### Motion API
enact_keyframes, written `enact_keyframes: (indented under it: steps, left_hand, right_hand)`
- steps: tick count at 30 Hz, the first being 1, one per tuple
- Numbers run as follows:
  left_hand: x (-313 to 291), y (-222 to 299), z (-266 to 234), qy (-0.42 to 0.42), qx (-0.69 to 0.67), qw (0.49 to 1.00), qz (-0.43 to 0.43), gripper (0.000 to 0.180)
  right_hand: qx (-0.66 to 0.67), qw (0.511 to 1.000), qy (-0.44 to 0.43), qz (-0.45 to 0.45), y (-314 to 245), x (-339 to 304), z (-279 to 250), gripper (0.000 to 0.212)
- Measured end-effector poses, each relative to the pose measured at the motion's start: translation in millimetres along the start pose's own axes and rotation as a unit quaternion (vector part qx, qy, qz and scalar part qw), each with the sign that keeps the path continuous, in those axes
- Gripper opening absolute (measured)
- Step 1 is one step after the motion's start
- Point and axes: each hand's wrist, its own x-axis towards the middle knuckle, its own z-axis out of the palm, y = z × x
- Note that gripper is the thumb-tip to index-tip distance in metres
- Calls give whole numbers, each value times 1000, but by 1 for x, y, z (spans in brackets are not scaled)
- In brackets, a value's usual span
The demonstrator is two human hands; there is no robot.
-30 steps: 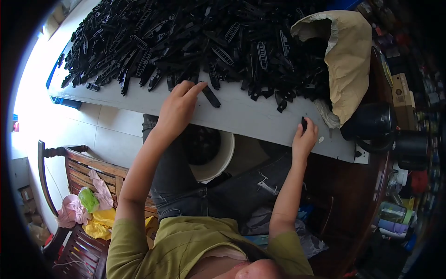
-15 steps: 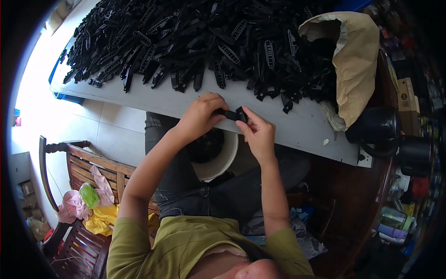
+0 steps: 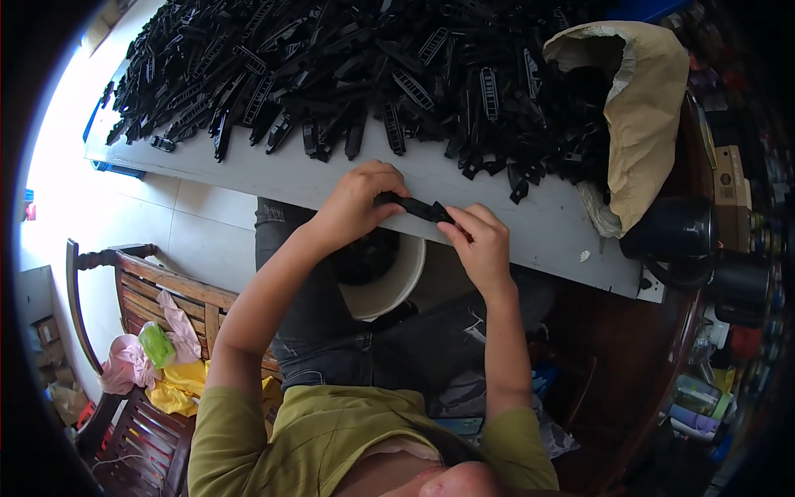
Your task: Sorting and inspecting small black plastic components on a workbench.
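Between my two hands, above the near edge of the grey table (image 3: 281,178), a slim black plastic part (image 3: 421,209) lies almost level. My left hand (image 3: 364,199) is closed around its left end, thumb below and fingers above. With a pinch of thumb and fingers, my right hand (image 3: 479,240) grips its right end, where a small black piece shows at the tip. Whether that piece is separate I cannot tell. Beyond my hands spreads a big heap of similar black plastic parts (image 3: 331,74), some with ladder-like slots.
Below the table edge, a white bucket (image 3: 411,277) holding black pieces stands by my legs. A brown paper bag (image 3: 650,108) leans at the table's right, near a black kettle-like container (image 3: 671,228). To the left is a wooden chair (image 3: 157,277) with pink and yellow cloths.
My right hand has moved slightly right and down, its fingers bending more over the part's end. The black end piece has turned. My left hand keeps its hold.
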Motion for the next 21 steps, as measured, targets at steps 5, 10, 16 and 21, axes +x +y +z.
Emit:
enact_keyframes:
  steps: [5,10,16,21]
  left_hand:
    - [4,-2,-1,-17,-22,1000,-2,27]
    - [3,0,-1,-54,-23,998,16,28]
    - [-18,13,-16,-96,32,987,124,23]
    - [7,2,-29,158,319,933,-51,28]
  right_hand:
    - [15,999,-32,-4,0,7,-4,24]
    - [54,997,-51,-7,4,10,13,23]
    - [-107,971,173,125,29,-3,-27,26]
    - [-189,956,210,82,60,3,-26,25]
